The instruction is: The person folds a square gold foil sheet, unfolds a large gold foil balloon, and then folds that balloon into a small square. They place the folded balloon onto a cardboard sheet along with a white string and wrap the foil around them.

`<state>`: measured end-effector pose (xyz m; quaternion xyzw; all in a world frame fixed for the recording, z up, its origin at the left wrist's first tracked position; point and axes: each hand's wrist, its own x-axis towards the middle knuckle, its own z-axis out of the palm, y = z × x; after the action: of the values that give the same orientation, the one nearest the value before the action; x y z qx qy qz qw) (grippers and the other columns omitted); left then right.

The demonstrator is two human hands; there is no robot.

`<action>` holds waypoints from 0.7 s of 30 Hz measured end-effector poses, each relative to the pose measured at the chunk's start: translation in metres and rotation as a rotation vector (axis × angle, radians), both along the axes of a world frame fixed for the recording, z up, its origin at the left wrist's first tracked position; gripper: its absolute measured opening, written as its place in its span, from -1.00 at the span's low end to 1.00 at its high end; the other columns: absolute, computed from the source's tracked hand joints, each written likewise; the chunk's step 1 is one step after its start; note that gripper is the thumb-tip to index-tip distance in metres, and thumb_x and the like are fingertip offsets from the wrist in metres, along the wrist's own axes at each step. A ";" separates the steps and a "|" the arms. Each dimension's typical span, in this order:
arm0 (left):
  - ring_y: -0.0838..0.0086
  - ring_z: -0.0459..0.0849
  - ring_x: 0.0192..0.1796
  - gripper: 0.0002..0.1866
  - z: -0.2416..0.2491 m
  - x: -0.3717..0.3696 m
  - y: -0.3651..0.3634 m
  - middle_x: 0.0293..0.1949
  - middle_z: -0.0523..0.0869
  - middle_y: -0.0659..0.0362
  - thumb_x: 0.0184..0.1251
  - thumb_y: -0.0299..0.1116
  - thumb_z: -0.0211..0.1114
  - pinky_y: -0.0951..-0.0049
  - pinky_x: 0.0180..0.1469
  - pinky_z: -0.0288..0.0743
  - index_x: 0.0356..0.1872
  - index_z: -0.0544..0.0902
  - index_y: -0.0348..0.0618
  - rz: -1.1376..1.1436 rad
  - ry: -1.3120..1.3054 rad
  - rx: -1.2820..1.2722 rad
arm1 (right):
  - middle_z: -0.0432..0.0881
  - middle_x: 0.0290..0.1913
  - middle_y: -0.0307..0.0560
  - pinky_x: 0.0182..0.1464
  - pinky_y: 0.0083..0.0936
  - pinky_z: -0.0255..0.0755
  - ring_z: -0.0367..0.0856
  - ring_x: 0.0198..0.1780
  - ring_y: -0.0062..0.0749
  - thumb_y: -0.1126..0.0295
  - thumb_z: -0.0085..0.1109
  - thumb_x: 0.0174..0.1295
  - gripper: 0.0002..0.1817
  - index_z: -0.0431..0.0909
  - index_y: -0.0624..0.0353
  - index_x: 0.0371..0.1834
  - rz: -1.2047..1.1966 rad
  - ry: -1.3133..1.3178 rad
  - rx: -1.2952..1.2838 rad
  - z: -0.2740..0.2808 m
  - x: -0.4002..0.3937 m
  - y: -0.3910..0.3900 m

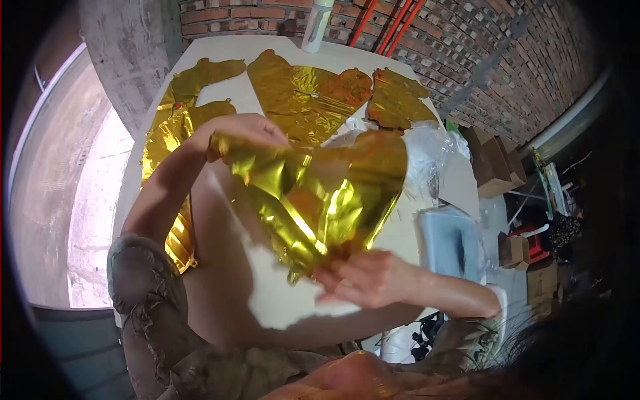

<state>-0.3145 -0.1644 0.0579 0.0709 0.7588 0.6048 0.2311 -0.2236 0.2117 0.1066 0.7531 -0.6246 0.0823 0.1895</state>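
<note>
A flat, crinkled gold foil balloon (347,180) is stretched between my two hands above the white table. My left hand (250,128) is closed on its far left edge, with part of the fingers hidden by the foil. At its near lower edge, my right hand (363,277) pinches the foil, slightly blurred. More flat gold foil balloons lie on the table: one long piece (160,143) on the left by my left forearm, a broad piece (277,90) at the back, and another piece (397,100) at the back right.
Crumpled clear plastic (427,160) lies right of the held foil, with a clear plastic packet (453,243) nearer me. A white cylinder (317,27) stands at the back edge of the table (393,230). Cardboard boxes (490,163) sit beyond its right side. A brick wall (493,60) rises behind.
</note>
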 end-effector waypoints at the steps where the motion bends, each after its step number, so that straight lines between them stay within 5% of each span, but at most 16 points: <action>1: 0.60 0.71 -0.24 -0.54 -0.001 0.003 -0.004 -0.19 0.79 0.15 0.25 -0.29 0.51 0.54 -0.24 0.56 0.11 0.67 -0.32 -0.002 0.000 -0.010 | 0.67 -0.28 -0.29 -0.43 -0.61 0.49 0.61 -0.42 -0.52 0.17 0.32 0.28 -0.67 0.70 0.11 0.00 -0.002 0.000 -0.010 -0.007 0.003 -0.001; 3: 0.55 0.73 -0.15 -0.59 -0.008 0.011 -0.014 -0.22 0.79 0.19 0.28 -0.26 0.49 0.54 -0.08 0.58 0.07 0.71 -0.29 -0.079 0.129 -0.413 | 0.70 -0.10 -0.20 -0.13 -0.49 0.58 0.68 -0.15 -0.42 0.06 0.33 0.28 -0.57 0.67 0.11 0.06 -0.001 -0.251 -0.010 -0.020 0.007 -0.002; 4: 0.55 0.73 -0.15 -0.59 -0.007 0.021 -0.014 -0.22 0.79 0.19 0.28 -0.26 0.49 0.54 -0.08 0.58 0.07 0.71 -0.29 -0.079 0.117 -0.417 | 0.61 0.23 0.03 0.29 -0.21 0.45 0.58 0.25 -0.14 -0.02 0.30 0.29 -0.40 0.56 0.16 0.26 -0.121 -0.334 0.074 -0.043 -0.002 0.001; 8: 0.37 0.74 -0.18 -0.49 0.004 0.048 0.000 -0.29 0.77 0.11 0.20 -0.08 0.52 0.41 -0.10 0.56 0.05 0.71 -0.24 -0.079 0.280 -0.708 | 0.22 0.56 0.24 0.55 0.08 0.07 0.17 0.57 0.21 -0.09 0.18 0.36 -0.20 0.29 0.21 0.52 -0.484 -0.358 0.197 -0.106 -0.016 0.016; 10: 0.24 0.74 -0.13 -0.44 0.018 0.068 0.017 -0.26 0.77 0.04 0.16 -0.01 0.53 0.35 -0.09 0.56 0.02 0.70 -0.26 0.043 0.226 -0.859 | 0.22 0.56 0.27 0.52 0.07 0.13 0.21 0.55 0.21 -0.14 0.17 0.35 -0.17 0.29 0.25 0.50 -0.540 -0.283 0.183 -0.114 0.007 0.018; 12: 0.25 0.70 -0.01 -0.34 0.005 0.070 0.014 -0.07 0.74 0.06 0.11 0.08 0.54 0.26 -0.01 0.54 0.09 0.65 -0.22 -0.082 0.239 -0.920 | 0.23 0.54 0.32 0.49 0.07 0.16 0.21 0.55 0.21 -0.19 0.15 0.34 -0.14 0.30 0.29 0.49 -0.718 -0.309 0.176 -0.109 0.030 0.013; 14: 0.11 0.63 0.18 -0.37 -0.016 0.079 0.026 0.13 0.67 -0.01 0.23 0.05 0.45 0.13 0.19 0.46 0.18 0.59 -0.20 -0.096 0.780 -1.191 | 0.30 0.50 0.34 0.41 0.04 0.29 0.33 0.48 0.24 -0.15 0.18 0.34 -0.20 0.37 0.30 0.42 -0.697 -0.315 0.137 -0.102 0.042 0.008; 15: 0.02 0.43 0.42 -0.33 -0.028 0.088 0.038 0.38 0.48 -0.09 0.35 0.02 0.35 0.05 0.43 0.29 0.35 0.47 -0.17 -0.065 0.833 -1.109 | 0.33 0.47 0.34 0.37 0.01 0.34 0.38 0.44 0.24 -0.13 0.21 0.33 -0.21 0.38 0.28 0.42 -0.682 -0.359 0.141 -0.092 0.043 0.006; 20: 0.01 0.15 0.60 -0.25 -0.053 0.135 0.077 0.55 0.20 -0.16 0.43 0.05 0.28 -0.01 0.59 0.02 0.51 0.32 -0.11 -0.061 0.728 -0.983 | 0.48 0.36 0.25 0.26 -0.19 0.50 0.53 0.31 0.09 0.04 0.32 0.28 -0.41 0.56 0.16 0.27 -0.534 -0.343 0.123 -0.086 0.027 0.017; 21: 0.01 0.07 0.63 -0.22 -0.059 0.137 0.072 0.59 0.12 -0.17 0.44 0.07 0.26 -0.05 0.61 -0.05 0.54 0.29 -0.11 -0.081 0.722 -1.019 | 0.60 0.17 0.20 0.10 -0.18 0.53 0.60 0.18 0.08 0.10 0.30 0.24 -0.59 0.68 0.17 0.01 -0.409 -0.448 0.067 -0.089 0.011 0.018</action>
<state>-0.1770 -0.0927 -0.0007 0.1804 0.9789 0.0956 -0.0127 -0.2123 0.2302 0.0172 0.5808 -0.7918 0.1861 0.0347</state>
